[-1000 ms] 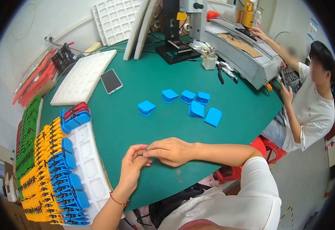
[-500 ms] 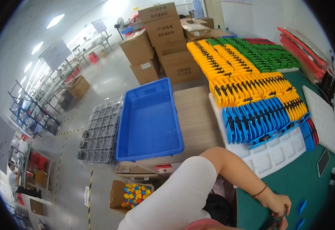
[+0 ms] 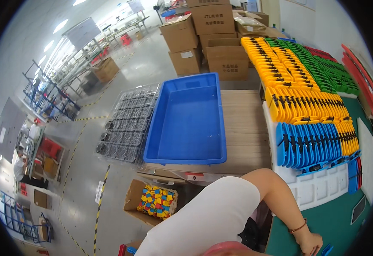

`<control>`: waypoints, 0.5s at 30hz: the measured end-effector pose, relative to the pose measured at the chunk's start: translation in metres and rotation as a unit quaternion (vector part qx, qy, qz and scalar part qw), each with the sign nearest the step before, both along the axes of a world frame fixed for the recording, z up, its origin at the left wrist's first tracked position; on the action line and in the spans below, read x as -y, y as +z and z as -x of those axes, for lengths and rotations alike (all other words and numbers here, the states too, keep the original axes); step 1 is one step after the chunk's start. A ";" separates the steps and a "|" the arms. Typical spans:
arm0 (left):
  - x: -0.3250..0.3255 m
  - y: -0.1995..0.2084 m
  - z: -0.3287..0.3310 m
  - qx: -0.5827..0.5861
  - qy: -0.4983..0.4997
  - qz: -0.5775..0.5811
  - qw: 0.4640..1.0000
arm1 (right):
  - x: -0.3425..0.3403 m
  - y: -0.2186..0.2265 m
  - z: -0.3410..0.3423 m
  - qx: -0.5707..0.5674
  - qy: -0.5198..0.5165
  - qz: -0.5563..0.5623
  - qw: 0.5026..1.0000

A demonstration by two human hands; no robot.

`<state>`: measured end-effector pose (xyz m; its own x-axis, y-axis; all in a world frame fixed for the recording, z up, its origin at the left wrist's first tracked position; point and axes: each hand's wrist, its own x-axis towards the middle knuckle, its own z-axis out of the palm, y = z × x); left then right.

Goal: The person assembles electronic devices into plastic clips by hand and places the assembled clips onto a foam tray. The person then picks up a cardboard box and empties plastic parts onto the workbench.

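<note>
The head view is turned to the person's left side, away from the work surface. Only 1 hand shows: the left hand (image 3: 309, 244), at the lower right edge, resting on the green table mat (image 3: 336, 222) with a thin bracelet (image 3: 297, 227) at the wrist. Its fingers run toward the frame edge, so how far they are open cannot be told, nor whether they grip anything. A small blue part (image 3: 326, 249) lies just beside the hand, partly cut off by the frame edge; contact between the 2 cannot be confirmed. The right hand is out of view.

Beyond the forearm, a white tray (image 3: 318, 187) on the mat carries upright rows of blue clips (image 3: 308, 145) and yellow clips (image 3: 306, 104); green clips (image 3: 323, 68) and red clips (image 3: 357, 70) stand farther back. A dark phone (image 3: 358, 209) lies on the mat near the tray.

To the left of the tray, a large blue bin (image 3: 188, 123) sits on a wooden pallet surface (image 3: 242, 123). A clear compartment tray (image 3: 128, 123) lies beside the bin. Below, an open cardboard box (image 3: 154, 201) holds mixed coloured parts. Brown cartons (image 3: 212, 34) stand on the floor behind
</note>
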<state>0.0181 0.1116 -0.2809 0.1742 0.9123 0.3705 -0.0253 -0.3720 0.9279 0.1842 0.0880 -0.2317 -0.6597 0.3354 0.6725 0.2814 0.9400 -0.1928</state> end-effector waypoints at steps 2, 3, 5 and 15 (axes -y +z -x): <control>0.011 0.008 0.005 -0.024 0.028 0.001 0.999 | -0.003 -0.007 -0.003 -0.001 0.024 -0.009 1.000; 0.017 0.011 0.008 -0.068 0.065 -0.045 0.995 | -0.004 -0.009 -0.001 -0.006 0.039 -0.017 0.999; 0.022 0.028 -0.001 -0.117 0.088 -0.132 0.980 | -0.045 -0.039 0.031 -0.241 0.259 -0.061 0.933; 0.013 0.008 -0.002 -0.140 0.090 -0.285 0.944 | -0.009 -0.021 -0.019 -0.002 0.006 0.016 1.000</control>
